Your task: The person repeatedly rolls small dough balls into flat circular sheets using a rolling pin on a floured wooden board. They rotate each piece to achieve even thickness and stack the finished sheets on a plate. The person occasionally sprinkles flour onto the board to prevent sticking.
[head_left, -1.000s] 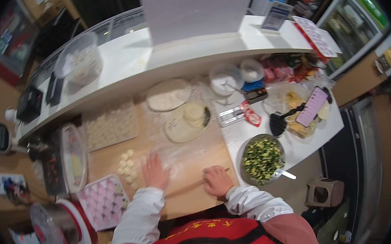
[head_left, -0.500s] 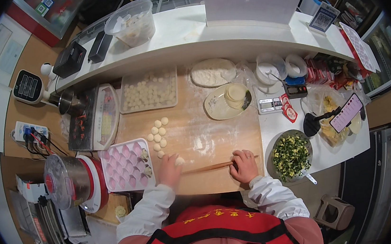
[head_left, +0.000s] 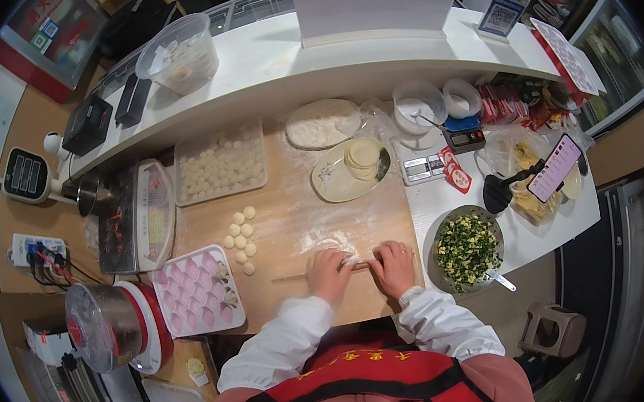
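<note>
My left hand [head_left: 330,276] is over the floured middle of the board, its fingers closed at the edge of a small piece of dough [head_left: 349,261], which the hand partly hides. Close beside it, my right hand [head_left: 394,269] is closed on a thin wooden rolling pin [head_left: 360,266]. The pin lies crosswise, its blurred left end showing past my left hand. Left of my hands sits a cluster of small round dough balls [head_left: 242,237]. Farther off, flat dough wrappers [head_left: 364,157] are stacked on an oval plate [head_left: 328,186].
A tub of dough balls [head_left: 220,161] and a flour dish [head_left: 322,125] stand behind. On the left is a pink-and-white moulded tray [head_left: 197,293]. To the right are a bowl of chopped greens and egg [head_left: 468,248], a small scale [head_left: 422,169] and a phone on a stand [head_left: 556,168].
My left hand has moved right, with a dough piece, from beside the dough balls to near my right hand. The view has shifted, so the board appears farther left.
</note>
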Demonstrator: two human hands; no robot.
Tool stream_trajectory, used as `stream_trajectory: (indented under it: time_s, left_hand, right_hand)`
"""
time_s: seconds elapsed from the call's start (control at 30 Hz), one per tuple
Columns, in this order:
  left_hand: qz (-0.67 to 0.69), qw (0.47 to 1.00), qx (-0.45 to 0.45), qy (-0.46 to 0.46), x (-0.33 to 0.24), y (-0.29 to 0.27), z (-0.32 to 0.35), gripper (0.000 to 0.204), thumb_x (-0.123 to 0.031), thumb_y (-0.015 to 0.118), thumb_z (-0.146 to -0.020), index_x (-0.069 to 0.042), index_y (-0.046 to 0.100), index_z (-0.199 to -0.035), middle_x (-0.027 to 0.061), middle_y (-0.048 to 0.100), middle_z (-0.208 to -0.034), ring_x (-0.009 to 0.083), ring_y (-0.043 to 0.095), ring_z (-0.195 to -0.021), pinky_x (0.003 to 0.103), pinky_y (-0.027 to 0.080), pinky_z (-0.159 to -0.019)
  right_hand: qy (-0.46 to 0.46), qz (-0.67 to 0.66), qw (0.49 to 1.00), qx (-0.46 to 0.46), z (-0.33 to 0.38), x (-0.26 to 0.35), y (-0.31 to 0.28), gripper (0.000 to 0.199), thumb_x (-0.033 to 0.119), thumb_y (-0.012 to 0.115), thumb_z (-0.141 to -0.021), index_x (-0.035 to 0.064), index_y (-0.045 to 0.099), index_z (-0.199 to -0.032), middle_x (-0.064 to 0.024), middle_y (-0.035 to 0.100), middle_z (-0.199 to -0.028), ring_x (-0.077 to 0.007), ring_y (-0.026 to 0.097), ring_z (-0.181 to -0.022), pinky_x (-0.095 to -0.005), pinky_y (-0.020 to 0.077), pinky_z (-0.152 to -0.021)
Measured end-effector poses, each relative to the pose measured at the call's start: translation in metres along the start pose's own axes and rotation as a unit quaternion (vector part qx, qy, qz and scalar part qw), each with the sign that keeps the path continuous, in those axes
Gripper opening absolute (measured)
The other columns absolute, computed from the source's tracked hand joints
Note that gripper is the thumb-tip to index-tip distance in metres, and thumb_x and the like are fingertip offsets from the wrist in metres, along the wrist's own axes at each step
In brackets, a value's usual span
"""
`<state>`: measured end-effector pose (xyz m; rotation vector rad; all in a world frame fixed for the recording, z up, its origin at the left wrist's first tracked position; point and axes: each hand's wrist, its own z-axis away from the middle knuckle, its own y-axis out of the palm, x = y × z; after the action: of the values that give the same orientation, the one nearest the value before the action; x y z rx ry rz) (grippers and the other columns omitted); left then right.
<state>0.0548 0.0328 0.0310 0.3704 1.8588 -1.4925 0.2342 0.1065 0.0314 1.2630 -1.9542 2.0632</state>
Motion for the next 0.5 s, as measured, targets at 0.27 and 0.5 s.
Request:
stream_trajectory:
  time_s: [0.27, 0.5]
  left_hand:
    - [0.054, 0.996, 0.018, -0.062, 0.001, -0.008, -0.004, 0.023, -0.028, 0.08, -0.084, -0.008, 0.071, -0.083, 0.0107, 0.071, -0.08, 0.0343, 0.067, -0.076, 0.045, 0.052, -0.076]
    - [-0.027, 0.997, 0.01, 0.068, 0.0, -0.008, 0.0, 0.018, -0.029, 0.078, -0.085, -0.011, 0.075, -0.085, 0.0071, 0.07, -0.086, 0.031, 0.066, -0.087, 0.046, 0.048, -0.082]
  right_hand:
    - [0.055, 0.065, 0.993, -0.078, -0.025, 0.018, 0.006, 0.018, 0.012, 0.064, -0.093, 0.0078, 0.063, -0.11, -0.0132, 0.061, -0.115, -0.0351, 0.056, -0.11, -0.0484, 0.0401, -0.096]
    - [0.094, 0.061, 0.989, -0.1, -0.021, 0.018, 0.015, 0.022, 0.011, 0.063, -0.09, 0.0085, 0.063, -0.112, -0.0131, 0.061, -0.117, -0.0349, 0.055, -0.114, -0.0495, 0.0377, -0.099]
